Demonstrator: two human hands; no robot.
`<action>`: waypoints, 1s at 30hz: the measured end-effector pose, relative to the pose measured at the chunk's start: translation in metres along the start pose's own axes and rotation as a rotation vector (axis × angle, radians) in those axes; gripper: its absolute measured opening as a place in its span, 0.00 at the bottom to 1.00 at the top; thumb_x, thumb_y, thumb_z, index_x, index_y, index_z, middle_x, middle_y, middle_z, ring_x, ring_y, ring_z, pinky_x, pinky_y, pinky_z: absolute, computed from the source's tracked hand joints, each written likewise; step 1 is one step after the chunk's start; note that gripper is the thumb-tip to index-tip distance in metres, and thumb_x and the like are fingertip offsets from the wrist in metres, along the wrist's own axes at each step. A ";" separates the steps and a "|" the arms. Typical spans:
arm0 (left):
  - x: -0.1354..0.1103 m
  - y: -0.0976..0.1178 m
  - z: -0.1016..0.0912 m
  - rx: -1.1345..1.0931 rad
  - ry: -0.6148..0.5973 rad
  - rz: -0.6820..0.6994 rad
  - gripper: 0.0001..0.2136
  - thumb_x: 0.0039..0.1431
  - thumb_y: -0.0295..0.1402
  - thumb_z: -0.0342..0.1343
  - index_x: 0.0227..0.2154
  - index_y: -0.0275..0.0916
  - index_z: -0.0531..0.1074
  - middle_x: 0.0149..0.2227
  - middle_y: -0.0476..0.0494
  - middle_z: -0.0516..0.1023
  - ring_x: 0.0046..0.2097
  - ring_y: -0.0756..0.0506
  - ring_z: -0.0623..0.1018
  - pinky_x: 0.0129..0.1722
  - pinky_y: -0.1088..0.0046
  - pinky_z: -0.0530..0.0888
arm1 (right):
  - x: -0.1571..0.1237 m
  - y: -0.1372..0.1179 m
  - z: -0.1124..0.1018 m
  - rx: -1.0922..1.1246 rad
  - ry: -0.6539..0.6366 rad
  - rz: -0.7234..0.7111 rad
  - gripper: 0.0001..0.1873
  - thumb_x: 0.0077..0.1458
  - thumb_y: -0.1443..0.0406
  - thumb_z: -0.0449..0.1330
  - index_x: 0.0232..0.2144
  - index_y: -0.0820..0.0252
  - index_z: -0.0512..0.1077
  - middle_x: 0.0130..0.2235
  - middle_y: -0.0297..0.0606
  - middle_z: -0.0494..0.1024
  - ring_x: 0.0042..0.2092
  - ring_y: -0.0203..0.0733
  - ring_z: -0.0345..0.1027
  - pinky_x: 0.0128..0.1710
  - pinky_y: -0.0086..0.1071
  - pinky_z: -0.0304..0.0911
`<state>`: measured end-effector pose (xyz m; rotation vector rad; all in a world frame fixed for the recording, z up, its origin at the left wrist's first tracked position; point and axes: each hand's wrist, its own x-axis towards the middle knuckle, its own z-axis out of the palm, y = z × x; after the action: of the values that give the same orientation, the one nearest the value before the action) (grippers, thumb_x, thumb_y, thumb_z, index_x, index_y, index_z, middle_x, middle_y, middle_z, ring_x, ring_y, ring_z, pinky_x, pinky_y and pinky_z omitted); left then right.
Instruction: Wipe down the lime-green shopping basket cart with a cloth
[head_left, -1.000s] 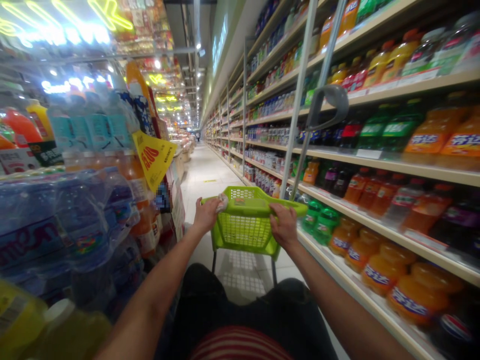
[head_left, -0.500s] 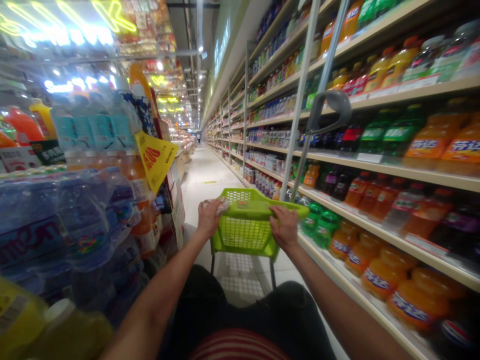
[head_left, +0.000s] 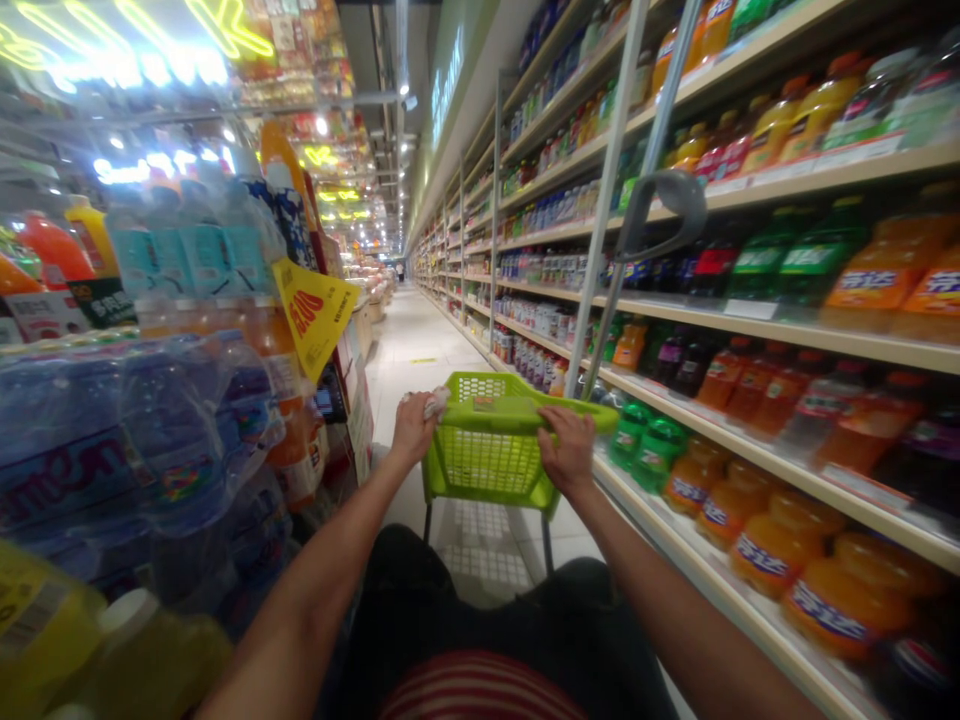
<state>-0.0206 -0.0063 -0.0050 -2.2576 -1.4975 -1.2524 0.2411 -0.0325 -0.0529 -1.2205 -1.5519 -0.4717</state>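
In front of me stands a lime-green shopping cart (head_left: 487,465) with a latticed plastic basket. My left hand (head_left: 412,428) is closed round the left end of its handlebar (head_left: 502,410). Something white and crumpled, perhaps a tissue (head_left: 437,402), shows by that hand's fingers, pressed against the bar. Toward the bar's right end, my right hand (head_left: 568,448) is closed, its fingers curled over the green plastic. The basket's inside is mostly hidden behind its near wall and the handlebar.
Shelves of drink bottles (head_left: 757,560) line the right side, close to the cart. A grey looped handle on a pole (head_left: 660,210) stands before them. Packs of bottled water (head_left: 165,430) and a yellow price sign (head_left: 315,315) crowd the left. A pale tiled aisle (head_left: 412,330) runs ahead.
Both hands keep their hold on the handlebar. The shelf bottles and price sign sit slightly farther right in view. The cart has barely shifted relative to me.
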 end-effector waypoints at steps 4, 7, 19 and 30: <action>-0.007 0.011 0.000 0.007 -0.063 0.100 0.15 0.55 0.28 0.48 0.46 0.40 0.66 0.49 0.42 0.72 0.53 0.44 0.68 0.57 0.59 0.59 | 0.000 0.003 -0.001 0.000 0.004 -0.002 0.18 0.52 0.63 0.48 0.42 0.61 0.70 0.45 0.44 0.73 0.50 0.47 0.63 0.57 0.48 0.43; -0.008 0.013 -0.003 -0.064 -0.039 0.103 0.16 0.55 0.27 0.47 0.47 0.39 0.65 0.51 0.42 0.71 0.54 0.45 0.68 0.54 0.63 0.64 | 0.001 0.005 -0.004 -0.004 0.009 0.006 0.17 0.52 0.62 0.48 0.41 0.61 0.70 0.44 0.44 0.74 0.49 0.47 0.63 0.57 0.47 0.43; 0.002 0.012 -0.008 0.046 -0.012 0.027 0.21 0.49 0.22 0.47 0.48 0.37 0.66 0.55 0.40 0.66 0.56 0.44 0.65 0.55 0.65 0.63 | 0.000 -0.006 -0.003 -0.020 -0.008 -0.015 0.18 0.52 0.63 0.48 0.43 0.60 0.70 0.45 0.43 0.73 0.50 0.46 0.62 0.57 0.46 0.42; 0.008 -0.031 -0.019 -0.090 -0.182 0.047 0.20 0.45 0.26 0.57 0.45 0.37 0.65 0.44 0.42 0.74 0.45 0.43 0.74 0.45 0.65 0.70 | -0.001 -0.001 0.003 -0.040 0.030 -0.047 0.17 0.52 0.64 0.49 0.43 0.58 0.69 0.45 0.41 0.74 0.49 0.45 0.64 0.56 0.45 0.44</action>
<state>-0.0551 0.0040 0.0036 -2.5098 -1.4631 -1.1497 0.2385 -0.0307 -0.0543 -1.2043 -1.5547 -0.5513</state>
